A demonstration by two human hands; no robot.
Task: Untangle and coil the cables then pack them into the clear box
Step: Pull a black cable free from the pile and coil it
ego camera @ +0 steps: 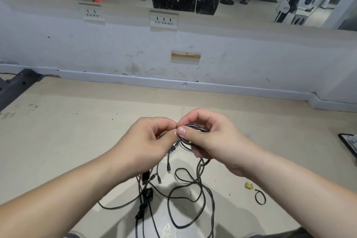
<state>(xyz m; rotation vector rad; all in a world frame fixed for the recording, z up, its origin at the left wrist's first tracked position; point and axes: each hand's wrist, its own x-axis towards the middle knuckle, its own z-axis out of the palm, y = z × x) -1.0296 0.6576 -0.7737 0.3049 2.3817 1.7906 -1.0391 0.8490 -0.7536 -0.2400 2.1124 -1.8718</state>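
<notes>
Dark braided cables (pixel 183 185) hang in loose tangled loops from both hands down to the beige floor, with several small plugs dangling below my left palm. My right hand (pixel 210 141) grips a small coil of cable (pixel 197 128), its thumb pressed on top. My left hand (pixel 146 141) pinches a strand right beside that coil, fingertips touching my right thumb. A thicker black cable (pixel 144 205) lies knotted on the floor below. No clear box is in view.
A black band loop (pixel 260 197) and a small yellow scrap (pixel 249 185) lie on the floor at the right. A dark flat object (pixel 349 145) sits at the right edge. A grey wall with sockets (pixel 163 21) and a mirror stands ahead; a dark metal frame (pixel 13 87) is at the left.
</notes>
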